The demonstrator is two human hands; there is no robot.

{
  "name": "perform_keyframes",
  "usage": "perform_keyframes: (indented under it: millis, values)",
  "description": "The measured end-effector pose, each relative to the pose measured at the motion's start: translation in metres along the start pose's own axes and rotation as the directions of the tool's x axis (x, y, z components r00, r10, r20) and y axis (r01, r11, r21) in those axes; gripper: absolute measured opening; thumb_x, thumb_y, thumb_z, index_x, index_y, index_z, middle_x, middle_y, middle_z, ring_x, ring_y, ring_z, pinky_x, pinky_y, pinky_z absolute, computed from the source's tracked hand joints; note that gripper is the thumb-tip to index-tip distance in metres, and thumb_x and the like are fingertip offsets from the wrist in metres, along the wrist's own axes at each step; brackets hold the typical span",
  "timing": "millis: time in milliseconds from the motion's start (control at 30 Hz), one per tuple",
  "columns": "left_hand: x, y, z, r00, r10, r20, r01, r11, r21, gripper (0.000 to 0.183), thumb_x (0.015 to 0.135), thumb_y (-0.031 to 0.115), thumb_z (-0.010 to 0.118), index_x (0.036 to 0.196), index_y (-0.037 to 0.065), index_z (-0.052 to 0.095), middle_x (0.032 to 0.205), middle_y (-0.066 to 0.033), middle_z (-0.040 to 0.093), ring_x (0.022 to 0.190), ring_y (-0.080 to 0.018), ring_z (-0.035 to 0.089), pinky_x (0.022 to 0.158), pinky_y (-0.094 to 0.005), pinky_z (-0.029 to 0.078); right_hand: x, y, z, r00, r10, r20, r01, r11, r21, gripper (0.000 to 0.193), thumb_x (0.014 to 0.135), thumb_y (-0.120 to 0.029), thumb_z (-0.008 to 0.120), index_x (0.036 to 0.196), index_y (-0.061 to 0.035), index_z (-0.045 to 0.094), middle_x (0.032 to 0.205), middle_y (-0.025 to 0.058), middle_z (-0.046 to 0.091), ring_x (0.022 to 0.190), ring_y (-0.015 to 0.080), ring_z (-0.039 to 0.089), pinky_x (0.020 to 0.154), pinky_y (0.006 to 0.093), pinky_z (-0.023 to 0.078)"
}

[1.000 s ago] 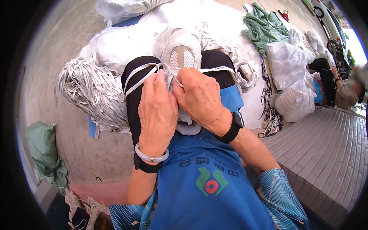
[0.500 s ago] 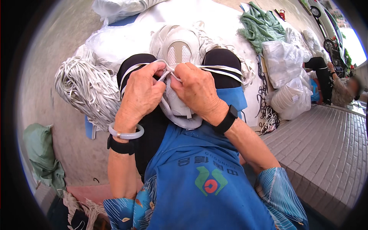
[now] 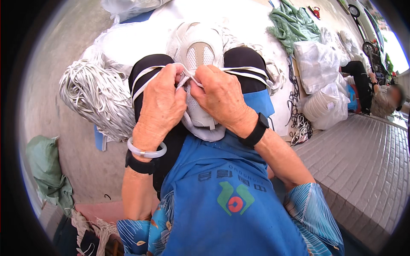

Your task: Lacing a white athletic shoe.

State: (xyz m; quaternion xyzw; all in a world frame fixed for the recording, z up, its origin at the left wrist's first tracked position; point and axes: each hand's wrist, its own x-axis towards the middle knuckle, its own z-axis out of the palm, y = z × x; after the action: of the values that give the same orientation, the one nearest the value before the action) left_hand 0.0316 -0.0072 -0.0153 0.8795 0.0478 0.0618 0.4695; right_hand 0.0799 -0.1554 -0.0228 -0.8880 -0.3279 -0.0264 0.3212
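Note:
A white mesh shoe upper (image 3: 196,112) rests between my knees, its toe with a beige panel pointing away from me. Across it runs a white shoelace (image 3: 250,69), whose ends lie over both black-clad knees. My left hand (image 3: 165,96) pinches the lace on the left of the shoe. Opposite it, my right hand (image 3: 218,94) is closed on the lace too. Between the fingertips the lace crosses in a loop or knot; its exact form is partly hidden. More pale shoe parts lie just beyond the toe.
A big bundle of white laces (image 3: 96,98) hangs to my left. Clear plastic bags (image 3: 318,68) and green mesh cloth (image 3: 294,25) lie at the right. A green sack (image 3: 45,164) stands at far left. Another person (image 3: 380,98) sits at far right, beside the grey brick paving (image 3: 354,158).
Both hands stay at the lace crossing, which looks drawn closer together now. My left wrist has shifted slightly right and toward me. The shoe stays between my knees.

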Motion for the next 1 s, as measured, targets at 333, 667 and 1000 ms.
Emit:
perform_keyframes:
  millis: [333,667,1000]
  values:
    - [0.006,-0.007,-0.002,0.999,0.006,0.035,-0.005,1.0,-0.028,0.02,0.077,-0.003,0.054,0.096,-0.003,0.06,0.086,-0.0201,0.064,0.078,-0.0335,0.063,0.074,-0.0365,0.05,0.0,-0.003,0.002,0.996,-0.084,-0.031,0.079,0.987,-0.137,0.014,0.078,-0.011,0.064,0.081,-0.0034,0.053,0.075,0.0126,0.056,0.062,0.0287,0.063,0.052,0.0368,0.05]
    - [0.002,0.0,0.001,0.997,-0.064,-0.052,0.058,0.992,-0.116,0.018,0.078,-0.003,0.055,0.096,-0.001,0.058,0.085,-0.0169,0.065,0.073,-0.0297,0.064,0.067,-0.0346,0.05,0.01,-0.008,0.0,0.978,-0.197,0.073,0.209,0.947,-0.246,0.011,0.077,-0.009,0.06,0.085,-0.0038,0.055,0.079,0.0118,0.058,0.064,0.0275,0.065,0.052,0.0367,0.051]
    - [-0.038,0.018,0.017,0.984,0.146,-0.106,-0.131,0.982,0.137,0.046,0.087,0.005,0.059,0.128,-0.005,0.041,0.129,-0.0253,0.044,0.118,-0.0391,0.047,0.1,-0.0423,0.04,-0.012,-0.008,-0.064,0.965,-0.087,0.247,0.019,0.964,0.264,0.014,0.081,-0.011,0.062,0.073,-0.0015,0.054,0.069,0.0171,0.057,0.062,0.035,0.058,0.054,0.0426,0.046]
